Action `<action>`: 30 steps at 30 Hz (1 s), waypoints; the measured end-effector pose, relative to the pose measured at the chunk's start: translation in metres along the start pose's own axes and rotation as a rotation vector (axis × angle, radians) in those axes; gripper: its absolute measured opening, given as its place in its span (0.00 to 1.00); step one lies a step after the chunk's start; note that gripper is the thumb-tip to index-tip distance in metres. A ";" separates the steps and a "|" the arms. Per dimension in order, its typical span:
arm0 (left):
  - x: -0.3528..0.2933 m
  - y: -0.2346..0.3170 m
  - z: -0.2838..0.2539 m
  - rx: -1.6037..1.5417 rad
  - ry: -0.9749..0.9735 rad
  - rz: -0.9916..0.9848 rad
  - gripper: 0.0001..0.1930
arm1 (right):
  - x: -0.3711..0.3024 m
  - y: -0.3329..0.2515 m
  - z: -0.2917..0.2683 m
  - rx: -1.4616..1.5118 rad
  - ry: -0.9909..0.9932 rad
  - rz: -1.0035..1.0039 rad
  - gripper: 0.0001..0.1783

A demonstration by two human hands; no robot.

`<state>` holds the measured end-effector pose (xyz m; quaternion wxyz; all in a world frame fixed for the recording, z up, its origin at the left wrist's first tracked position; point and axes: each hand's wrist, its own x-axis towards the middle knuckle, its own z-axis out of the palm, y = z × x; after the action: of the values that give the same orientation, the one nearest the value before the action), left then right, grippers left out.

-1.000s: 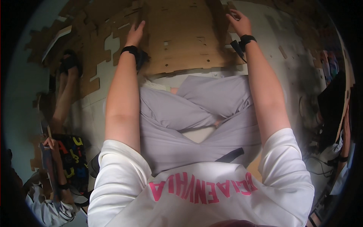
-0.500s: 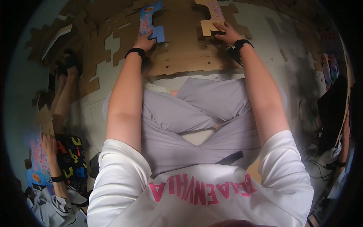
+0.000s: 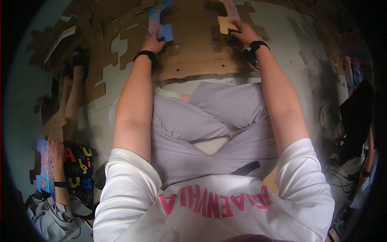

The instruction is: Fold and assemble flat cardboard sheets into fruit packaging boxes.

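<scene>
I sit cross-legged on the floor with both arms stretched forward. My left hand (image 3: 153,41) grips the lower edge of a blue jigsaw-shaped cardboard piece (image 3: 159,22), lifted off the brown cardboard sheet (image 3: 193,56) in front of my knees. Off to the right, my right hand (image 3: 244,33) holds a tan jigsaw-shaped cardboard piece with a pink printed face (image 3: 228,18) by its lower lobe. Both wrists wear black bands.
Brown puzzle-cut cardboard sheets (image 3: 105,60) cover the pale floor ahead and to the left. Another person sits at my left, legs (image 3: 70,97) stretched out, a hand (image 3: 56,151) on a blue printed piece (image 3: 43,169). More people and bags are at the right (image 3: 354,121).
Both hands went from pressing flat on the brown sheet to lifting one puzzle piece each; the pieces have tilted up and drawn slightly nearer. The person at left now holds a blue piece.
</scene>
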<state>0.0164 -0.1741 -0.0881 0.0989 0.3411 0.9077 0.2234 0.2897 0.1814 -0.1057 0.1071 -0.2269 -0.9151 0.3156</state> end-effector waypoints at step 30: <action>0.016 -0.081 -0.007 -0.977 0.140 -0.346 0.23 | -0.015 0.028 -0.015 0.871 0.309 0.644 0.33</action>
<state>-0.0445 -0.2194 -0.1207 0.2209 0.0845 0.7453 0.6234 0.3174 0.2014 -0.1123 0.2222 -0.4732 -0.5584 0.6442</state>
